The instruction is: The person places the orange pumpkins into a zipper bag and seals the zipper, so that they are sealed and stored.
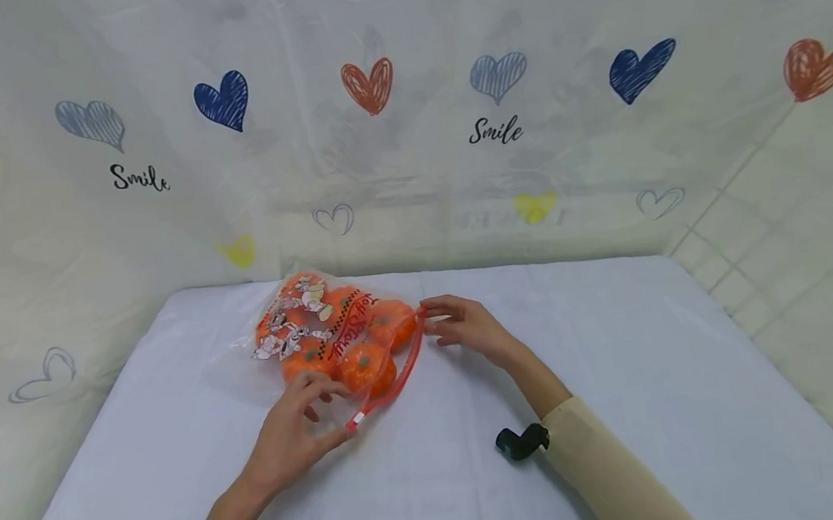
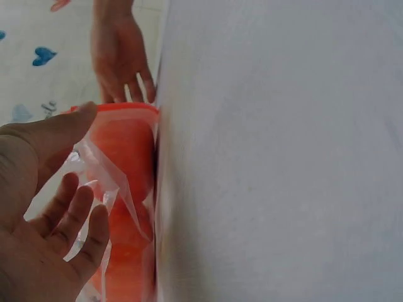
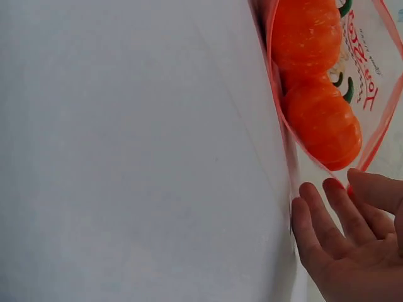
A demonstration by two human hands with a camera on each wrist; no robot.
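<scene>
A clear zip bag with a red rim and printed cartoon figures lies toward the back of the table. Inside are several round orange pumpkin-shaped pieces with curved green stems. Its mouth faces the near right, the two rims parted. My left hand is at the near end of the rim, thumb beside the white slider and index finger against the bag; its remaining fingers are loosely bent. At the far end of the rim, my right hand pinches the corner between thumb and fingertips.
A white cloth covers the table. Behind it hangs a pale curtain printed with hearts and "Smile". A black wrist device sits at the right sleeve.
</scene>
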